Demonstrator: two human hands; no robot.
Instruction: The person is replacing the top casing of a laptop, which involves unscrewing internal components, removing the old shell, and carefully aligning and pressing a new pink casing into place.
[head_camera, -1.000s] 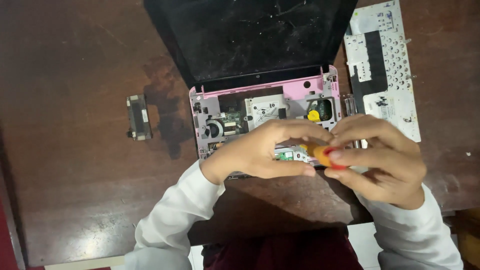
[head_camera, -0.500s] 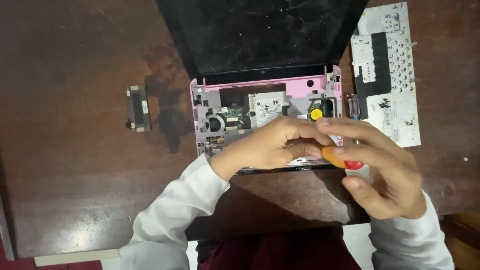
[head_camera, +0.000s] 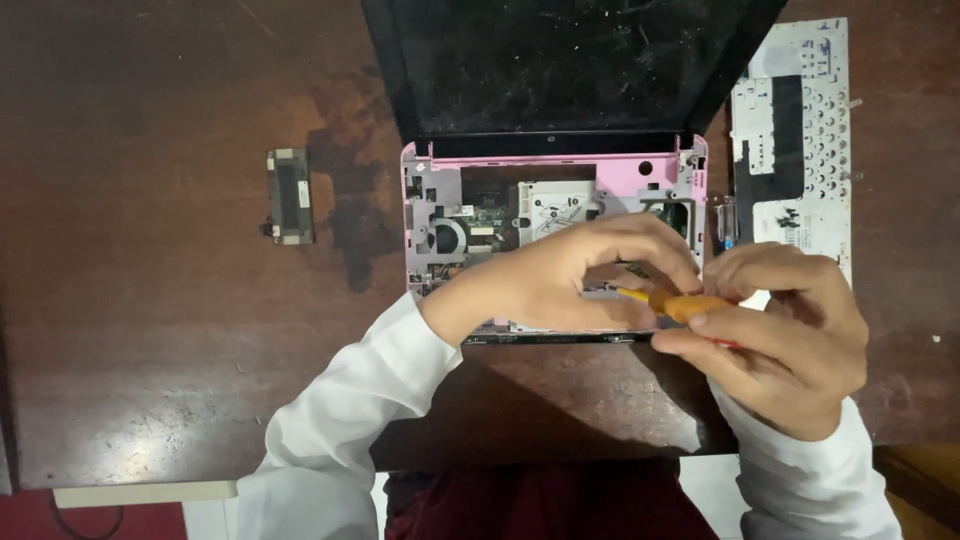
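The pink laptop base (head_camera: 555, 235) lies opened mid-frame on the bench (head_camera: 150, 300); the left hand (head_camera: 570, 275) steadies its boards, fingers curled, while the right hand (head_camera: 790, 335) grips an orange screwdriver (head_camera: 675, 303) angled inward.

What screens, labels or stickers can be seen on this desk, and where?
Laptop screen: top centre, hinged above the opened pink laptop base; black, dark, dusty.
White sticker: on the small dark rectangular part lying left of the laptop.
Label patches: white, on the removed keyboard's silver back, far right.
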